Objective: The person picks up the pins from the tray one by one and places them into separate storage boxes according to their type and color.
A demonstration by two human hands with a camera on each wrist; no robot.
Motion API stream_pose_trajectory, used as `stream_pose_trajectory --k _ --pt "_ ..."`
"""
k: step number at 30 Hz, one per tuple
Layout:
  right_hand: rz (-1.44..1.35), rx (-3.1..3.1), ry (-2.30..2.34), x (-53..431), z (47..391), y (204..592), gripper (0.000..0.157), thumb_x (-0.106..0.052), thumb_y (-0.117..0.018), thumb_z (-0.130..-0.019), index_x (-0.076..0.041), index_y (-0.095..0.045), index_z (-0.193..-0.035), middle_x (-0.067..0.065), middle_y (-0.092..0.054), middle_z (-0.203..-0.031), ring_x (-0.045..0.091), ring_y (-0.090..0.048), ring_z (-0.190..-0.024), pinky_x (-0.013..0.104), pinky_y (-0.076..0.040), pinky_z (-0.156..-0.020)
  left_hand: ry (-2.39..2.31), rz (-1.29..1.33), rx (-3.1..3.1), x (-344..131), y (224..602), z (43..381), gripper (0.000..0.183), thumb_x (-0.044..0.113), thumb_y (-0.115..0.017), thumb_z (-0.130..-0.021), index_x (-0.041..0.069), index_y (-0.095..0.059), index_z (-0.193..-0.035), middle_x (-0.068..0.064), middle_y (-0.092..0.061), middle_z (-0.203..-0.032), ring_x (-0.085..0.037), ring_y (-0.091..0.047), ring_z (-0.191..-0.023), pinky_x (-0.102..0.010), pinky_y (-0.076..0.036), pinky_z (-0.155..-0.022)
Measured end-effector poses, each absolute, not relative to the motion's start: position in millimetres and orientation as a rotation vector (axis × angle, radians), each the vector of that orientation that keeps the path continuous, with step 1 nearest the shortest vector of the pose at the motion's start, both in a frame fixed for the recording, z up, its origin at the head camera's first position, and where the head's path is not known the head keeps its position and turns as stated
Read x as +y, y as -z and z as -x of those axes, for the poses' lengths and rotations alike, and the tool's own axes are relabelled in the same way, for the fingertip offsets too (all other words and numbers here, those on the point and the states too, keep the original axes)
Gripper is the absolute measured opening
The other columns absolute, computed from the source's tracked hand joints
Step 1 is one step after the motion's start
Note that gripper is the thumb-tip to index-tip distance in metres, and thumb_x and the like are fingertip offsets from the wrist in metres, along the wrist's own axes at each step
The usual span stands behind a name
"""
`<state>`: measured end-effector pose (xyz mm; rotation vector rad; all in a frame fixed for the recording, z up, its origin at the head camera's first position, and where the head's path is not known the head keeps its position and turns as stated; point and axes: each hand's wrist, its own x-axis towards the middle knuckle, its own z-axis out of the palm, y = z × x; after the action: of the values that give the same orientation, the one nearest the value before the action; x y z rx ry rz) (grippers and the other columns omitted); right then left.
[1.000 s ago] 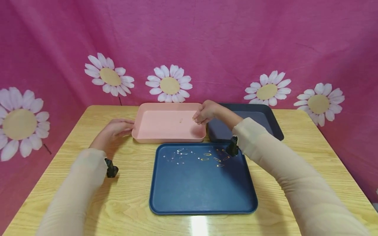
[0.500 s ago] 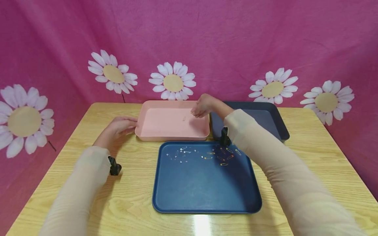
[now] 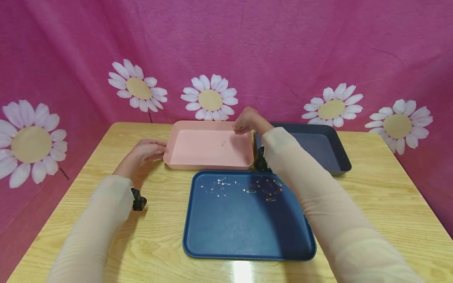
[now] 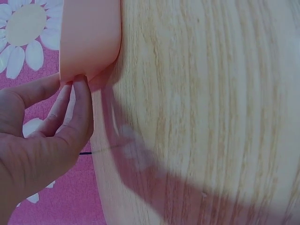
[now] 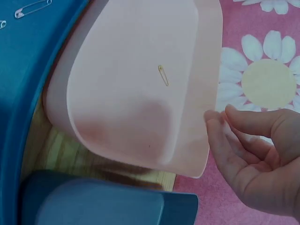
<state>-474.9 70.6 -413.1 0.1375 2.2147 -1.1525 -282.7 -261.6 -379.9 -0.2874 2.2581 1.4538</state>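
Observation:
My left hand (image 3: pixel 146 151) reaches to the left end of a shallow pink tray (image 3: pixel 170 163). Its extended fingertips (image 4: pixel 80 83) touch the tray's outer wall in the left wrist view. Over the tray's far right part hovers my right hand (image 3: pixel 245 121), thumb and fingertips brought close together. In the right wrist view no pin shows at those fingertips, and I cannot tell whether one is hidden between them. One gold safety pin (image 5: pixel 163 76) lies on the pink tray's floor. Several silver safety pins (image 3: pixel 225 184) and gold safety pins (image 3: pixel 270 199) lie on a blue tray (image 3: pixel 244 236) in front.
A deep dark tray (image 3: pixel 315 149) stands right of the pink one, partly hidden by my right sleeve (image 3: pixel 301 169). All the trays sit on a wooden table (image 3: pixel 155 228). A pink cloth with daisies (image 3: pixel 265 51) hangs behind.
A small gold bit showed at my right fingertips earlier and is out of sight now. That hand has risen slightly towards the tray's far edge. The left hand stays at the tray's end.

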Motion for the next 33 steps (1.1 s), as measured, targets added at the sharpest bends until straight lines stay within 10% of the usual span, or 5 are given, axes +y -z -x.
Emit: stream_pose_trajectory --k 8,21,33 --pt "-0.155 2.424 1.186 62.4 376.3 335.1 0.029 0.0 -0.065 -0.086 0.011 -0.063 -0.113 0.022 -0.073 -0.098 0.024 -0.072 -0.084 0.038 -0.058 -0.088 -1.442 0.294 2.279 -258.3 379.5 282.2 0.049 0.016 -0.052 -0.097 0.0 -0.043 -0.142 -0.02 -0.042 -0.146 -0.032 -0.047 -0.128 -0.04 -0.038 -0.114" --pt "0.116 2.352 1.136 107.5 314.0 325.9 0.034 -0.004 -0.063 -0.09 0.013 -0.06 -0.119 0.004 -0.071 -0.069 0.007 -0.066 -0.061 0.037 -0.059 -0.081 -1.451 0.307 2.255 -256.0 380.5 285.4 0.049 0.013 -0.049 -0.098 -0.004 -0.039 -0.143 -0.023 -0.039 -0.148 -0.028 -0.048 -0.127 -0.037 -0.04 -0.113" --pt "0.257 2.351 1.078 150.3 266.9 350.5 0.031 -0.012 -0.065 -0.09 0.008 -0.065 -0.114 0.018 -0.072 -0.095 0.013 -0.068 -0.077 0.037 -0.06 -0.081 -1.458 0.339 2.248 -253.8 379.5 286.0 0.048 0.011 -0.047 -0.098 -0.004 -0.038 -0.143 -0.023 -0.04 -0.148 -0.025 -0.048 -0.125 -0.036 -0.04 -0.112"
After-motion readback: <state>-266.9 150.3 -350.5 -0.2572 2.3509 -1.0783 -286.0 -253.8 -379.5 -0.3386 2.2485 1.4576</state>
